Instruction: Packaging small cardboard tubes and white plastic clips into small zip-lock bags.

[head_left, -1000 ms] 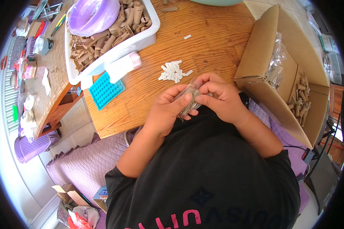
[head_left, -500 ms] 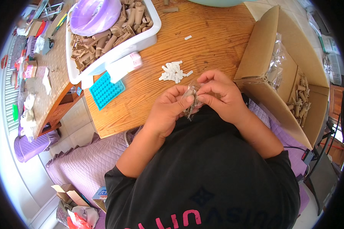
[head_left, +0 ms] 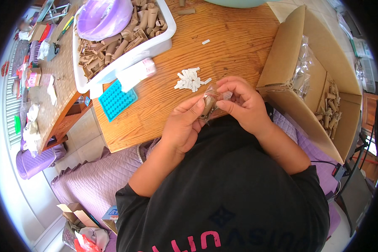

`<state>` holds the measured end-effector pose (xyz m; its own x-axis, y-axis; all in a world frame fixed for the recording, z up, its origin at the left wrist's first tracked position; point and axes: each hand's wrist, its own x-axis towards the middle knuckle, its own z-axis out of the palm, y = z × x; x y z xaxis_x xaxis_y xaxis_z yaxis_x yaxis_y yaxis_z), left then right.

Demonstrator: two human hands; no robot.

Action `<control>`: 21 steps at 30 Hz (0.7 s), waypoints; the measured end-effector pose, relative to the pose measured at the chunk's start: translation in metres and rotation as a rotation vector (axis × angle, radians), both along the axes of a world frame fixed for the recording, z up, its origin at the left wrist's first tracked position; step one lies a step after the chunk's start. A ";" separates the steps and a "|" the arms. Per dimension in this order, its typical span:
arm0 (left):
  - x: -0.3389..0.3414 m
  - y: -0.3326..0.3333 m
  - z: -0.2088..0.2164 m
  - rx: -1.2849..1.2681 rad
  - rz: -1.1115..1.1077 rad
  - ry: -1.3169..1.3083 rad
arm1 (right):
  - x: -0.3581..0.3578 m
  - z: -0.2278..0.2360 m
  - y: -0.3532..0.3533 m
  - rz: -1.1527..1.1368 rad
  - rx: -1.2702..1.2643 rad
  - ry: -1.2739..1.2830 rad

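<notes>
Between my hands, just over the table's near edge, is a clear plastic bag (head_left: 208, 110) with a brown piece inside, like the brown cardboard-coloured tubes nearby. My left hand (head_left: 184, 122) pinches the bag's left side between thumb and fingers. On its other side, my right hand (head_left: 244, 105) is closed on the crinkled end of the bag. Beyond my hands lies a pile of small white strips (head_left: 189, 79), and one single white strip (head_left: 205, 42) rests farther off.
At the far left stands a white bin (head_left: 166, 44) of brown tubes (head_left: 117, 50), with a purple bowl (head_left: 105, 19) on top. Beside it lie a teal bumpy tray (head_left: 117, 101) and a white packet (head_left: 134, 74). An open cardboard box (head_left: 277, 63) on the right holds wrapped tubes (head_left: 329, 111) and clear bags (head_left: 303, 69).
The bag has turned between my hands, so its brown content shows more. My right fingers have shifted along its end, and my left hand has tilted slightly.
</notes>
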<state>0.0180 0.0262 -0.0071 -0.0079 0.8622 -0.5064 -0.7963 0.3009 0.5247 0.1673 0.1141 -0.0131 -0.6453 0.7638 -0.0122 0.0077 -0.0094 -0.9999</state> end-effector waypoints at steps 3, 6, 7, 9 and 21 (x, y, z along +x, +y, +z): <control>0.003 -0.002 -0.004 0.012 0.078 -0.046 | -0.001 0.003 -0.005 -0.013 -0.134 0.051; 0.005 -0.004 -0.008 -0.008 0.159 -0.057 | 0.000 0.007 -0.005 0.058 0.007 0.001; 0.003 -0.005 -0.010 -0.024 0.132 -0.004 | 0.000 0.007 -0.004 0.059 0.008 0.001; 0.001 -0.005 -0.008 -0.039 0.106 0.050 | 0.002 0.007 -0.003 0.052 -0.004 -0.074; -0.004 0.001 0.001 -0.013 0.027 0.276 | 0.007 0.013 0.008 0.140 -0.296 0.005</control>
<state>0.0138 0.0268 -0.0064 -0.1696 0.8533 -0.4930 -0.6316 0.2899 0.7190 0.1739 0.1221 -0.0002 -0.7445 0.6312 -0.2176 0.0251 -0.2993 -0.9538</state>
